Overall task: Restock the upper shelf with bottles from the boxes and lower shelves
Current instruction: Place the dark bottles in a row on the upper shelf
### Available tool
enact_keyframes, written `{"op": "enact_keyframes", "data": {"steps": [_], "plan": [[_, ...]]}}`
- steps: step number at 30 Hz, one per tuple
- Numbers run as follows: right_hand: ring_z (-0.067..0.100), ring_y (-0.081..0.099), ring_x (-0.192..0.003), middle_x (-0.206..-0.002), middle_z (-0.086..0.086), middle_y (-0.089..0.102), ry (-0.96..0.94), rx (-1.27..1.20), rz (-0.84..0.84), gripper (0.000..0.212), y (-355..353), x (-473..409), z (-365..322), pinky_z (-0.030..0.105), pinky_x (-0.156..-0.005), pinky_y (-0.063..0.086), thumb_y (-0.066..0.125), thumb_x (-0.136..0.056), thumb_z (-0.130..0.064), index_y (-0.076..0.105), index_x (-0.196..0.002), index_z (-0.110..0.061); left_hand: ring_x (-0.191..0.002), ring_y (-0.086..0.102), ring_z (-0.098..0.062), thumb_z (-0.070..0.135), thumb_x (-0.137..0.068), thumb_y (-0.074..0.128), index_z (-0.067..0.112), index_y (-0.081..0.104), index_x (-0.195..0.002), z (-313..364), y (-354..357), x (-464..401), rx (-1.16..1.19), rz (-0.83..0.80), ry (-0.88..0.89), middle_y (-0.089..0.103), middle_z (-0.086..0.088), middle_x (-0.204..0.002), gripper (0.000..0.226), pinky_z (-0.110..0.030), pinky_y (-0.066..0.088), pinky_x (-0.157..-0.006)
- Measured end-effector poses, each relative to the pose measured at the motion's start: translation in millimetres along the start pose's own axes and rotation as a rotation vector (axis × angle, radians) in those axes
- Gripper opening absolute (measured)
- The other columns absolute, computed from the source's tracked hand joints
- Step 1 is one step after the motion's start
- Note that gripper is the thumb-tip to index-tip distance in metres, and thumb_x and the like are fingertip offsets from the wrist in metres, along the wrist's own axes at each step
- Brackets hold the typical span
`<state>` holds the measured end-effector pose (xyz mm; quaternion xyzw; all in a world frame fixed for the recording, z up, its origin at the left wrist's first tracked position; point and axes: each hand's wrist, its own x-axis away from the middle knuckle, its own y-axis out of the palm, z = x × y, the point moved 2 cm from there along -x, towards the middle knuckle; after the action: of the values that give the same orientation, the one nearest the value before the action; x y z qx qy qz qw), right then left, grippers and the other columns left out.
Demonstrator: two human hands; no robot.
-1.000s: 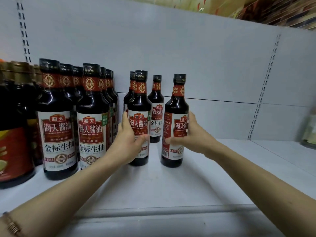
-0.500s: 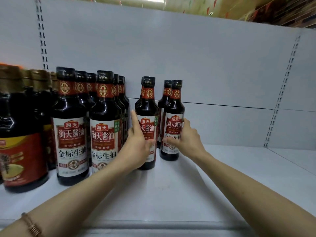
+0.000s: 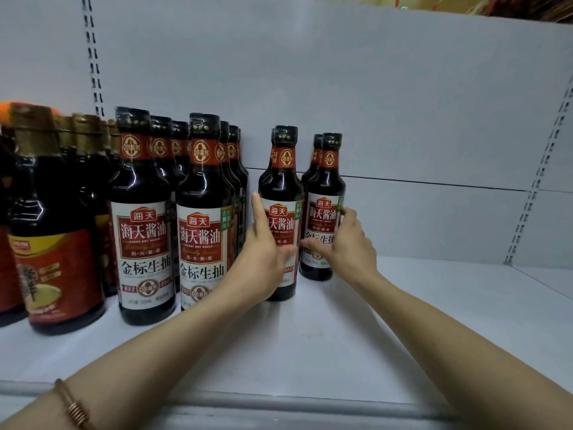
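The soy sauce bottles (image 3: 141, 212) are near-black glass with black caps, a red-orange neck band bearing a ring emblem, and a white label with a dark red panel, white characters and a small green corner tab; the jug (image 3: 54, 237) at the left is dark with a brownish-gold cap and a red and yellow label; the shelf (image 3: 310, 352) and back panel (image 3: 372, 88) are plain pale grey-white; the bracelet (image 3: 73, 405) is coppery gold.

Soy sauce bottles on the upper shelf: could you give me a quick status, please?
Left hand on front bottle, fingers open. Right hand against neighbouring bottle. Both upright on shelf; nothing in the way.
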<state>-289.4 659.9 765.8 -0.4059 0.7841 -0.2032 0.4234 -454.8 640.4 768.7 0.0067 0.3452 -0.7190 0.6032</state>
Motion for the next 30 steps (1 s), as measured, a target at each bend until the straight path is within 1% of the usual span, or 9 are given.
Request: {"op": "enact_keyframes", "data": {"steps": [4, 10, 13, 16, 20, 22, 26, 30], "plan": [[0.032, 0.056, -0.116, -0.134, 0.006, 0.049, -0.012, -0.011, 0.005, 0.082, 1, 2, 1, 0.045, -0.092, 0.046, 0.073, -0.079, -0.052, 0.03, -0.139, -0.016, -0.144, 0.022, -0.015, 0.023, -0.097, 0.053, 0.03, -0.034, -0.143, -2, 0, -1, 0.008, 0.003, 0.003, 0.008, -0.001, -0.161, 0.098, -0.031, 0.023, -0.111], [0.027, 0.057, -0.115, -0.13, 0.0, 0.055, -0.032, -0.062, -0.025, 0.076, 0, 2, 3, 0.041, -0.09, 0.046, 0.074, -0.079, -0.049, 0.035, -0.136, -0.02, -0.14, 0.031, -0.016, 0.024, -0.097, 0.053, 0.031, -0.032, -0.143, -2, 2, 1, 0.006, 0.036, -0.012, 0.015, -0.002, -0.159, 0.097, -0.032, 0.028, -0.109], [0.025, 0.057, -0.114, -0.127, 0.0, 0.057, -0.046, -0.078, -0.023, 0.072, 0, 2, 3, 0.045, -0.092, 0.048, 0.074, -0.078, -0.048, 0.037, -0.134, -0.022, -0.139, 0.032, -0.016, 0.024, -0.097, 0.054, 0.031, -0.031, -0.144, 0, 2, 3, 0.009, 0.056, -0.01, 0.015, -0.003, -0.159, 0.098, -0.03, 0.029, -0.107], [0.026, 0.057, -0.114, -0.127, 0.0, 0.057, -0.04, -0.072, -0.018, 0.07, 1, 4, 3, 0.047, -0.092, 0.048, 0.073, -0.079, -0.048, 0.038, -0.133, -0.022, -0.137, 0.034, -0.016, 0.023, -0.096, 0.055, 0.03, -0.031, -0.144, -1, 3, 3, 0.001, 0.069, -0.003, 0.017, -0.004, -0.158, 0.098, -0.032, 0.031, -0.108], [0.028, 0.057, -0.115, -0.128, 0.0, 0.058, -0.01, -0.028, -0.05, 0.071, -1, 5, 1, 0.042, -0.09, 0.046, 0.07, -0.082, -0.05, 0.034, -0.136, -0.021, -0.135, 0.038, -0.018, 0.023, -0.096, 0.055, 0.03, -0.032, -0.144, -3, 4, 3, -0.019, 0.071, -0.002, 0.021, -0.006, -0.157, 0.099, -0.034, 0.032, -0.108], [0.028, 0.058, -0.115, -0.128, 0.002, 0.06, 0.016, -0.038, -0.084, 0.069, -4, 6, -1, 0.042, -0.091, 0.047, 0.069, -0.084, -0.048, 0.034, -0.137, -0.02, -0.137, 0.035, -0.019, 0.022, -0.097, 0.054, 0.028, -0.033, -0.144, -2, 4, 2, -0.038, 0.073, -0.005, 0.016, -0.007, -0.158, 0.099, -0.035, 0.03, -0.11], [0.025, 0.056, -0.12, -0.132, 0.005, 0.059, 0.022, -0.204, -0.116, 0.06, -18, 21, -6, 0.038, -0.098, 0.045, 0.065, -0.09, -0.037, 0.04, -0.139, -0.015, -0.143, 0.027, -0.022, 0.023, -0.097, 0.052, 0.027, -0.034, -0.143, 0, 5, 4, -0.083, 0.09, -0.022, 0.006, -0.005, -0.161, 0.097, -0.042, 0.026, -0.115], [0.025, 0.054, -0.123, -0.14, 0.007, 0.053, -0.033, -0.191, -0.171, 0.055, -46, 39, -10, 0.038, -0.099, 0.044, 0.06, -0.095, -0.034, 0.039, -0.141, -0.013, -0.143, 0.027, -0.027, 0.029, -0.099, 0.047, 0.022, -0.035, -0.143, 5, 6, 8, -0.179, 0.09, -0.075, -0.004, -0.006, -0.162, 0.093, -0.045, 0.028, -0.115]]}}
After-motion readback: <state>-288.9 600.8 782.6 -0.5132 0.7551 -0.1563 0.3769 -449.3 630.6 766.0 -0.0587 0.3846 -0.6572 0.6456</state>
